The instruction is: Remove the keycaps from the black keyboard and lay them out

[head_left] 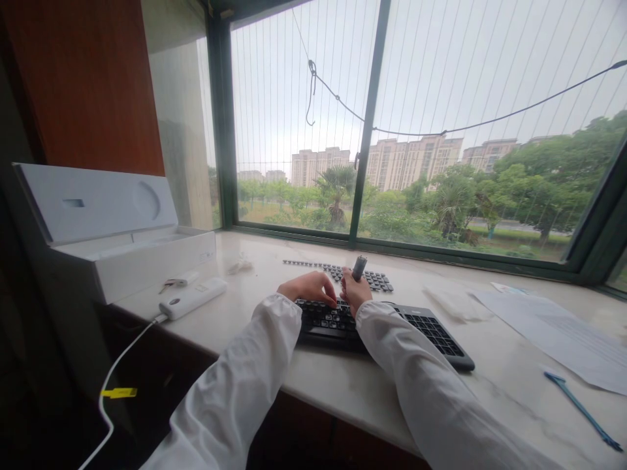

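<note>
A black keyboard [431,334] lies on the pale stone window ledge [353,385] in front of me. My left hand [308,287] rests on its far left keys, fingers curled down and pressed onto them. My right hand [354,291] is closed around a small grey cylindrical tool [359,267], held upright over the keyboard's far edge. Just beyond the keyboard, rows of loose dark keycaps [343,271] are laid out on the ledge. Both arms wear white sleeves.
An open white box [122,251] stands at the left, with a white power bank [192,298] and its cable beside it. Paper sheets [558,329] and a blue strip [582,410] lie at the right. A large window runs behind the ledge.
</note>
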Tool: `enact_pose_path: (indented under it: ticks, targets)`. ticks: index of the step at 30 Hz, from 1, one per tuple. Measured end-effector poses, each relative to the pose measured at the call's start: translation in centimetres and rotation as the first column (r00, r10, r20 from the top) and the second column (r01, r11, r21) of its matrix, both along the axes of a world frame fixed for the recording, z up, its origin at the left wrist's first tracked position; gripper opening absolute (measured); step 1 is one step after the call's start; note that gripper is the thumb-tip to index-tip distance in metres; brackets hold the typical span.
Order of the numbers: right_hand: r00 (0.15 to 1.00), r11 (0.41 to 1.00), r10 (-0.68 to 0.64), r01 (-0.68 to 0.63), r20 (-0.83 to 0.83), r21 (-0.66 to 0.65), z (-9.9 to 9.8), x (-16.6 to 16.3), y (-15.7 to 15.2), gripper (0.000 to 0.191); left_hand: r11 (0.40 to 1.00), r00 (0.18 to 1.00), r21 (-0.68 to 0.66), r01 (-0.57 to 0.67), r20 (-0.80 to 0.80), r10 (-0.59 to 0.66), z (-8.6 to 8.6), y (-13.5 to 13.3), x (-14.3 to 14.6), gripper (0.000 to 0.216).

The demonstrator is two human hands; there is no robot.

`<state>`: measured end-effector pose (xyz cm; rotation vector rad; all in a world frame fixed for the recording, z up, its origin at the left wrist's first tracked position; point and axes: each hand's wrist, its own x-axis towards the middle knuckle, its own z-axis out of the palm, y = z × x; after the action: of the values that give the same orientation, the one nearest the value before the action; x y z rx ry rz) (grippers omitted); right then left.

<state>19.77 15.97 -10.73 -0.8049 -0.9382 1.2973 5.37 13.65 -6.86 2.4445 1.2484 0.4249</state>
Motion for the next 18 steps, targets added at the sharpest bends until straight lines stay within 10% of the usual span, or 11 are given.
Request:
enact_pose_path:
  ticks: [18]
  targets:
    - [0.999, 0.998, -0.010, 0.012, 0.033, -0.068, 1.2, -0.1, -1.7, 0.038, 1.000, 1.000, 0.004, 0.002, -0.006, -0.002, 0.2, -0.1, 0.0, 0.030]
